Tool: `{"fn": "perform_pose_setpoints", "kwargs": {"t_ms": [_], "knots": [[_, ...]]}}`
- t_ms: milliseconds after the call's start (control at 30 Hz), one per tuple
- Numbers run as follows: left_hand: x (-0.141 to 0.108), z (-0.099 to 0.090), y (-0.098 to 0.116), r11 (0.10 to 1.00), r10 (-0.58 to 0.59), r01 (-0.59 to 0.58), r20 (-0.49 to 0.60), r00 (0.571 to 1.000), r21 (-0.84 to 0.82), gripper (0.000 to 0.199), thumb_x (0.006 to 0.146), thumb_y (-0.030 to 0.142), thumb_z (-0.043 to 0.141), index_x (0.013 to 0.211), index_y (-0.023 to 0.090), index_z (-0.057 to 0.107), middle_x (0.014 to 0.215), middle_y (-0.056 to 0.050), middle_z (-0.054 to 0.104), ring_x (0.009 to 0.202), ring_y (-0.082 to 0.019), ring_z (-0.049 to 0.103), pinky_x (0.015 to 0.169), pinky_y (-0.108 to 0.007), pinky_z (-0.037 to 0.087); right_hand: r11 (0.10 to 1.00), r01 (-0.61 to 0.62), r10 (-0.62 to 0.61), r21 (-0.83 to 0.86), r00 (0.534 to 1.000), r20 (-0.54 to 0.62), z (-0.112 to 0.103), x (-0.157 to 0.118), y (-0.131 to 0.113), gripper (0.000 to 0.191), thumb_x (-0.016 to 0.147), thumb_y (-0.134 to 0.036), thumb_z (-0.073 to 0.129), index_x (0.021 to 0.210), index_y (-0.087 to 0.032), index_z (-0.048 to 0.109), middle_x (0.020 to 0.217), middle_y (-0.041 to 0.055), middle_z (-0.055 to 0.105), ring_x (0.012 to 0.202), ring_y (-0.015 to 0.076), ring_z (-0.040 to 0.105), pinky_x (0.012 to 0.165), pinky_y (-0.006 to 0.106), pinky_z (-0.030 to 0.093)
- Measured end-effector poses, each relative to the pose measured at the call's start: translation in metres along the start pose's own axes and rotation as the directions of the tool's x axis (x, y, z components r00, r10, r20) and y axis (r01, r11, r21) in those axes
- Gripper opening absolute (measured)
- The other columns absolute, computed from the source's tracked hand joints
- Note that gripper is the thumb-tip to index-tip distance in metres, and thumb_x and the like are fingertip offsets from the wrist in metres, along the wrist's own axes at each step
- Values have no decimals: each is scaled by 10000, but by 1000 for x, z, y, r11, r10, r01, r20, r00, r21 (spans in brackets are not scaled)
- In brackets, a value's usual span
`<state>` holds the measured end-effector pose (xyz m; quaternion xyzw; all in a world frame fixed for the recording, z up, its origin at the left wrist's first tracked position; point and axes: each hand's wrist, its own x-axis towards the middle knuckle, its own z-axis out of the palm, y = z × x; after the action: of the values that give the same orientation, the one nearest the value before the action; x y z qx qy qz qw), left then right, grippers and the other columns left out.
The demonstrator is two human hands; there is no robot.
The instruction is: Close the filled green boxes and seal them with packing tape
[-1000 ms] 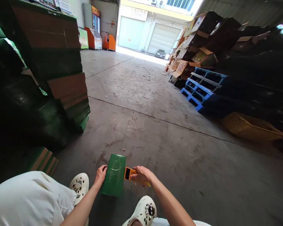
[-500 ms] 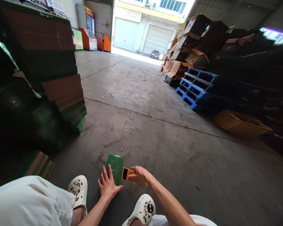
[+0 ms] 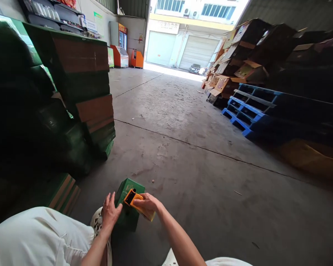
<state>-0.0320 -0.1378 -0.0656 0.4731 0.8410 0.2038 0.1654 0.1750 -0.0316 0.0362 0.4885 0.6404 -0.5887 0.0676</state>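
A small green box point(image 3: 130, 221) sits on the floor between my feet, turned so that its top and a darker side show. My right hand point(image 3: 148, 203) grips an orange tape dispenser point(image 3: 134, 197) with a black front end, held over the box's top. A yellowish part shows below the palm. My left hand point(image 3: 111, 210) is at the box's left side, fingers apart and holding nothing. Whether its thumb touches the box, I cannot tell.
Stacked green and brown boxes point(image 3: 91, 85) rise at the left, with a striped stack point(image 3: 65, 194) lower down. To the right are blue pallets point(image 3: 246, 107), piled cardboard cartons point(image 3: 224, 83) and a yellow bin point(image 3: 313, 159). Concrete floor point(image 3: 183, 173) runs to the doorway.
My left hand has come off the box's top to its left side. The tape dispenser has moved left, from beside the box to over it. The box is turned, and the view has shifted.
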Motion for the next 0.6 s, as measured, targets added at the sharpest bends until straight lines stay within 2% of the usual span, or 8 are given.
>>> {"fn": "perform_pose_setpoints", "kwargs": {"t_ms": [100,167,200,267,333,400,467,600], "knots": [[-37,12,26,982,86,-80,-25,996,172,1012,779,351,750,1672,162,313,1718,-218,318,1607,-401,252,1274,-584,265,998,-49,50,-40,998,39,-20,0,8,369,817,-542,782,968,-205,777,812,-10,717,695,145,643,579,196,455],[-54,19,41,959,143,-129,-41,989,252,1139,736,374,814,1699,175,239,1761,-212,196,1636,-423,120,1279,-636,204,997,-60,62,-47,997,46,-28,-6,16,406,781,-563,815,987,-214,787,832,-9,733,722,157,656,591,202,461],[-58,21,44,950,164,-146,-44,985,276,1161,734,364,825,1705,184,216,1767,-205,177,1638,-425,106,1278,-642,199,998,-56,57,-42,997,47,-29,-9,20,424,784,-571,812,1025,-223,790,860,-10,742,742,160,662,603,204,466],[-56,23,46,945,178,-163,-29,984,282,1129,774,336,807,1711,193,193,1751,-201,241,1618,-421,197,1263,-620,254,999,-30,31,-20,998,50,-25,-14,26,448,822,-574,782,1125,-244,781,930,-14,754,785,156,670,634,201,476],[-47,22,41,955,172,-172,21,985,242,1050,835,344,761,1710,197,198,1711,-196,347,1566,-396,342,1221,-551,359,1000,2,-2,3,999,51,-20,-17,31,452,861,-557,753,1197,-255,764,979,-19,753,817,145,667,664,192,477],[-36,21,36,962,183,-197,88,979,191,990,871,363,724,1707,202,217,1699,-182,380,1544,-361,397,1180,-472,423,1000,18,-19,17,998,56,-18,-20,36,452,880,-551,739,1214,-248,759,982,-17,748,813,137,660,670,189,474],[-31,21,36,957,213,-237,148,966,168,991,861,353,727,1704,204,226,1726,-168,333,1577,-345,348,1180,-442,423,999,2,-6,48,997,74,-21,-23,44,467,873,-569,745,1198,-233,761,961,-10,744,788,135,655,659,194,474],[-42,28,48,925,290,-331,213,933,189,1071,782,243,730,1710,226,195,1770,-137,222,1637,-344,200,1243,-488,334,991,-65,53,115,994,100,-33,-34,68,509,789,-601,826,1131,-229,763,932,-2,742,761,142,655,644,208,482]]}}
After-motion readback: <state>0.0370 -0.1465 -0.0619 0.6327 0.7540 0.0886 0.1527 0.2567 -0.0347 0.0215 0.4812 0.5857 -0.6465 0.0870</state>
